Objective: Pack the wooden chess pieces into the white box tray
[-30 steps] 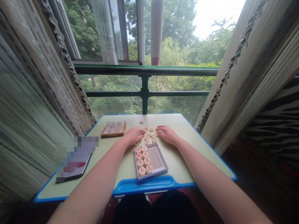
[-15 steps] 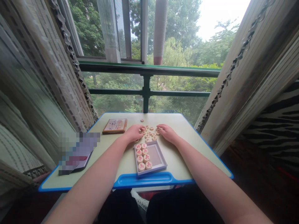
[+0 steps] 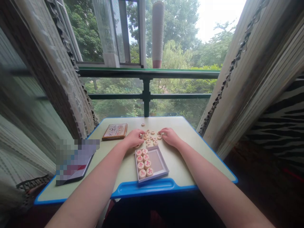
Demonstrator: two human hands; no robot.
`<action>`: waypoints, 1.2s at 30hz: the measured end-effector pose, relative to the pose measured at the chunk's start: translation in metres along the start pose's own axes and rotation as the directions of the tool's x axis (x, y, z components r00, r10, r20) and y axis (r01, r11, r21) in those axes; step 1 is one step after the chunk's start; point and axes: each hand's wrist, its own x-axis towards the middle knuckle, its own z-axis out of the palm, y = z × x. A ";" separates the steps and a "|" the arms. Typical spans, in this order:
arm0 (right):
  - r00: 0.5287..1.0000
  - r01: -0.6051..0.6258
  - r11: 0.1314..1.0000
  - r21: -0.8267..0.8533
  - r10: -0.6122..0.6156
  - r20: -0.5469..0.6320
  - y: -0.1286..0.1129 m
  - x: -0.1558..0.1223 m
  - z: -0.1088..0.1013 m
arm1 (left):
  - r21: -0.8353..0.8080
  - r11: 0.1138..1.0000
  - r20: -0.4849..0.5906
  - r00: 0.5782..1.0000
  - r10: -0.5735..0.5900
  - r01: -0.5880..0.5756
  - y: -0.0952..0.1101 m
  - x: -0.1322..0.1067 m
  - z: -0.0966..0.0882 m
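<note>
Pixel blur masks the flat dark object point(image 3: 71, 172) at left; left hand point(image 3: 134, 138) hides whatever sits under its fingers; marks on the loose discs point(image 3: 152, 138) too small to read; both forearms point(image 3: 99, 180) cut by bottom edge.

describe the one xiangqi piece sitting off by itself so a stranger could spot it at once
Start at the pale desk with the blue rim, below the green railing. Near its middle a cluster of round wooden discs lies between the left hand and the right hand. The piece is the single disc beyond that cluster, toward the railing, alone on bare desktop.
</note>
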 end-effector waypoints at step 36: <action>0.972 0.230 0.973 0.039 -0.231 0.045 -0.026 -0.009 0.004 | 0.170 0.974 -0.102 0.985 -0.136 0.152 -0.025 0.007 -0.014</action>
